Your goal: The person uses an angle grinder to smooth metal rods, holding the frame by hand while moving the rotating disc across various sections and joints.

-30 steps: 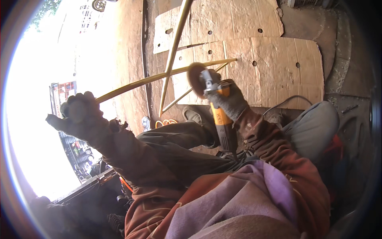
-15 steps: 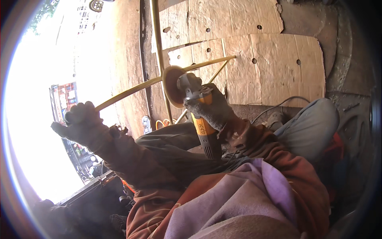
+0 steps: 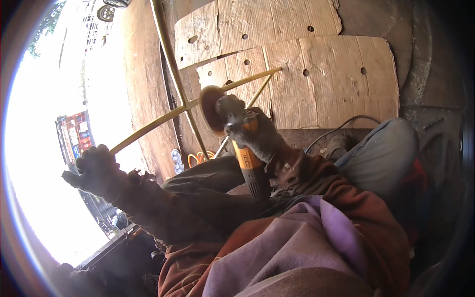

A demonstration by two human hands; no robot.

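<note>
My gloved right hand (image 3: pixel 260 133) is wrapped round the head end of a yellow-and-black angle grinder (image 3: pixel 250 168), whose body points down toward my lap. Its round brown disc (image 3: pixel 212 110) stands on edge against the crossbar of a gold-coloured metal frame (image 3: pixel 148 129), just right of where the crossbar meets a long bar (image 3: pixel 170 54). At the crossbar's left end, my gloved left hand (image 3: pixel 101 173) has its fingers closed round the metal, with the thumb sticking out to the left. A shorter slanted bar (image 3: pixel 260 91) joins the crossbar's right end.
Flattened cardboard sheets (image 3: pixel 341 81) with holes lie on the ground ahead. A dark cable (image 3: pixel 341 121) curves beside my bent right knee (image 3: pixel 386 148). Orange hose (image 3: pixel 198 159) lies beyond my left leg. A rack of small goods (image 3: pixel 76 131) stands at the left in glare.
The whole scene has shifted slightly left in view. The long bar now leans more to the left, and the disc sits a little farther right of the joint. Both hands keep their grip.
</note>
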